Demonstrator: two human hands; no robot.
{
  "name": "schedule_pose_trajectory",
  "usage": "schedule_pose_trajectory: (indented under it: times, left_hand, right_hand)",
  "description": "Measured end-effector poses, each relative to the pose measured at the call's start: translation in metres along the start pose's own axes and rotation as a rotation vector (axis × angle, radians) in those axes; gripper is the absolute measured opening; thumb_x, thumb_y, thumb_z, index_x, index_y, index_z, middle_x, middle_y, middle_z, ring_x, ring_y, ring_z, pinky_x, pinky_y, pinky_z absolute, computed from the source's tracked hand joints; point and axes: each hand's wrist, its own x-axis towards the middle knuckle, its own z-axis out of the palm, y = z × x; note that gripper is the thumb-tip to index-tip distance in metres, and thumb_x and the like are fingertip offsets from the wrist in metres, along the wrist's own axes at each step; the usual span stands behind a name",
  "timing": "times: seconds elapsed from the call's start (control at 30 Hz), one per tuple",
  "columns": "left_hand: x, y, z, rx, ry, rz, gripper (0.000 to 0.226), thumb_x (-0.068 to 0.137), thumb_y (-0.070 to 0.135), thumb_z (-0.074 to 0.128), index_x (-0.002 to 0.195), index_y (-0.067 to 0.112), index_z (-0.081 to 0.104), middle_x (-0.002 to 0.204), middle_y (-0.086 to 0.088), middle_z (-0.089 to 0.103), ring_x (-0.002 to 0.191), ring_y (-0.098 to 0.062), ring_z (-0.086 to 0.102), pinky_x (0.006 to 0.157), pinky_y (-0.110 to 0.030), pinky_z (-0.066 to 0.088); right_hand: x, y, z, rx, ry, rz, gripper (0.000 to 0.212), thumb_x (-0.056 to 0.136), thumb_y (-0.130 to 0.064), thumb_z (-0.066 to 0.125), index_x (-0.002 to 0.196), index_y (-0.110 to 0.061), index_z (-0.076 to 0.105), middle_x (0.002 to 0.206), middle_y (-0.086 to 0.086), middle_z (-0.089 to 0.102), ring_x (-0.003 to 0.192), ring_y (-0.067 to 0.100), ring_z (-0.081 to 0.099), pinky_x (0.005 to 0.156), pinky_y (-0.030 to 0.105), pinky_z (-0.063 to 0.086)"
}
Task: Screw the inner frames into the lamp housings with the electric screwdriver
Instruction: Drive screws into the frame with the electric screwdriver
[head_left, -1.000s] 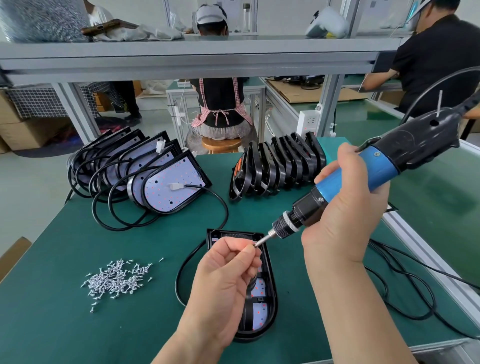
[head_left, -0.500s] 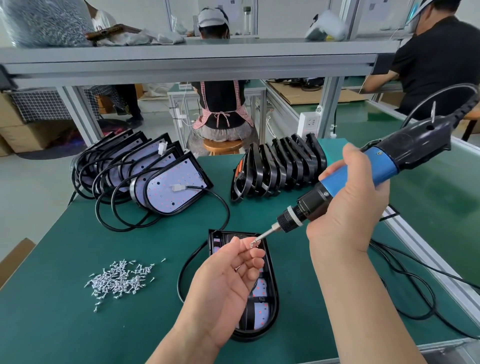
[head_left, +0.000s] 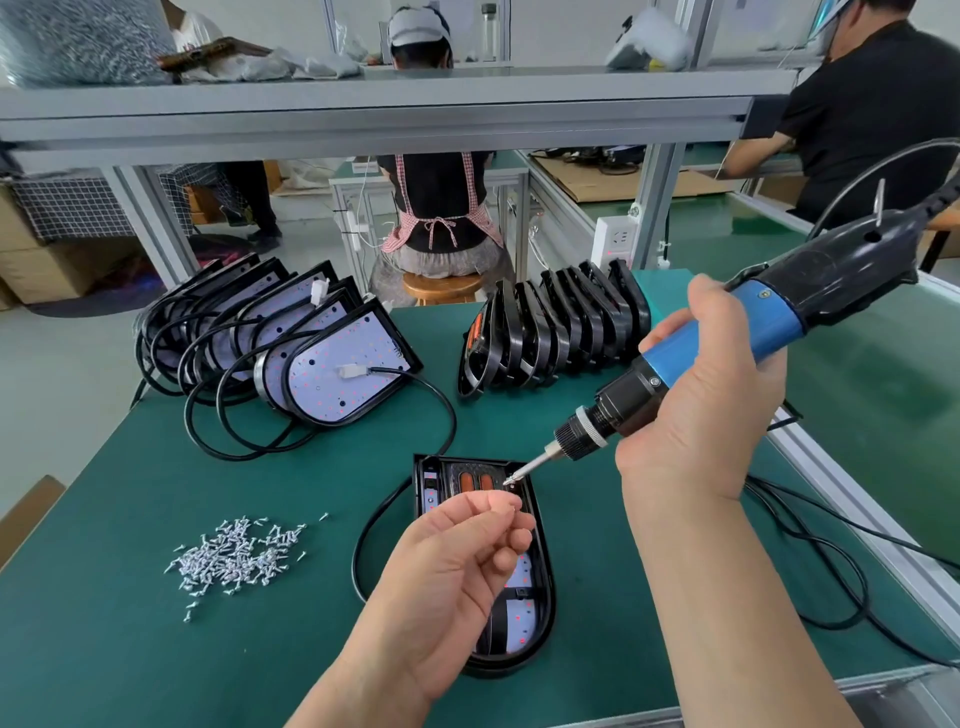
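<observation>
A black lamp housing (head_left: 544, 597) lies flat on the green mat, a black inner frame (head_left: 470, 470) sitting inside it over the white LED board. My right hand (head_left: 711, 400) grips the blue and black electric screwdriver (head_left: 769, 325), tilted down to the left. Its bit tip carries a small screw (head_left: 509, 483) just above the frame's upper right corner. My left hand (head_left: 457, 561) hovers over the middle of the housing with fingers curled, thumb and forefinger pinched together on what looks like a small screw.
Loose silver screws (head_left: 234, 556) lie piled at the left. Housings with LED boards and cables (head_left: 332, 364) lean in a row at the back left, black inner frames (head_left: 561, 332) at the back centre. Black cords (head_left: 831, 577) loop near the right rail. People work at benches behind.
The left hand has let the screw go onto the bit and drawn back toward me. The screwdriver tip has dropped lower, down to the frame's upper right corner.
</observation>
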Motion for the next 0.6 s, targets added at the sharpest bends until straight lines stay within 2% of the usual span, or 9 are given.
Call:
schedule_pose_trajectory:
  times: [0.07, 0.13, 0.23, 0.33, 0.4, 0.5, 0.6]
  left_hand:
    - [-0.002, 0.004, -0.001, 0.002, 0.007, -0.034, 0.011, 0.081, -0.005, 0.054, 0.078, -0.001, 0.064, 0.077, -0.021, 0.065, 0.059, -0.020, 0.062, 0.045, -0.020, 0.049]
    - [-0.004, 0.014, -0.004, -0.033, 0.015, -0.046, 0.011, 0.073, 0.002, 0.050, 0.075, 0.001, 0.061, 0.075, -0.022, 0.062, 0.054, -0.021, 0.057, 0.039, -0.021, 0.044]
    - [0.000, 0.031, -0.014, 0.047, 0.082, 0.028, 0.008, 0.077, 0.017, 0.058, 0.076, 0.009, 0.056, 0.065, -0.007, 0.051, 0.044, -0.013, 0.040, 0.032, -0.019, 0.027]
    - [0.014, 0.038, -0.035, 0.424, 0.361, 0.219, 0.026, 0.089, 0.034, 0.068, 0.077, 0.015, 0.056, 0.059, 0.003, 0.039, 0.045, -0.011, 0.027, 0.040, -0.022, 0.020]
    - [0.022, 0.035, -0.046, 0.716, 0.514, 0.275, 0.043, 0.078, 0.053, 0.076, 0.079, 0.015, 0.055, 0.062, 0.005, 0.041, 0.054, -0.015, 0.032, 0.051, -0.030, 0.025]
    - [0.025, 0.028, -0.055, 0.991, 0.586, 0.223, 0.055, 0.076, 0.067, 0.075, 0.083, 0.014, 0.061, 0.072, 0.003, 0.057, 0.067, -0.018, 0.048, 0.059, -0.034, 0.035]
    - [0.028, 0.021, -0.057, 1.180, 0.533, 0.116, 0.058, 0.076, 0.072, 0.069, 0.083, 0.015, 0.061, 0.077, 0.002, 0.063, 0.071, -0.017, 0.055, 0.059, -0.032, 0.037]
  right_hand:
    - [0.002, -0.001, -0.004, -0.087, -0.039, -0.018, 0.015, 0.083, -0.033, 0.068, 0.077, -0.029, 0.055, 0.068, -0.015, 0.056, 0.061, 0.003, 0.053, 0.065, 0.027, 0.043]
    - [0.002, 0.001, -0.003, -0.062, 0.020, -0.023, 0.014, 0.083, -0.029, 0.070, 0.081, -0.025, 0.057, 0.067, -0.008, 0.057, 0.060, 0.010, 0.054, 0.064, 0.028, 0.047]
    - [-0.001, 0.005, -0.002, 0.000, 0.082, -0.018, 0.012, 0.084, -0.017, 0.070, 0.086, -0.018, 0.058, 0.066, 0.002, 0.053, 0.057, 0.017, 0.051, 0.056, 0.024, 0.047]
    - [-0.010, 0.016, -0.010, -0.092, 0.022, -0.017, 0.013, 0.085, -0.013, 0.068, 0.084, -0.015, 0.055, 0.066, 0.004, 0.051, 0.055, 0.015, 0.048, 0.052, 0.020, 0.043]
    - [-0.018, 0.025, -0.015, -0.146, -0.027, 0.016, 0.016, 0.082, -0.015, 0.070, 0.087, -0.010, 0.055, 0.067, 0.007, 0.050, 0.056, 0.016, 0.046, 0.051, 0.021, 0.042]
    - [-0.028, 0.036, -0.019, -0.209, -0.090, 0.063, 0.018, 0.079, -0.015, 0.072, 0.087, -0.009, 0.056, 0.068, 0.008, 0.049, 0.056, 0.016, 0.044, 0.049, 0.021, 0.041]
    - [-0.035, 0.044, -0.021, -0.246, -0.113, 0.072, 0.015, 0.079, -0.016, 0.074, 0.082, -0.019, 0.060, 0.065, 0.004, 0.051, 0.054, 0.016, 0.045, 0.047, 0.021, 0.042]
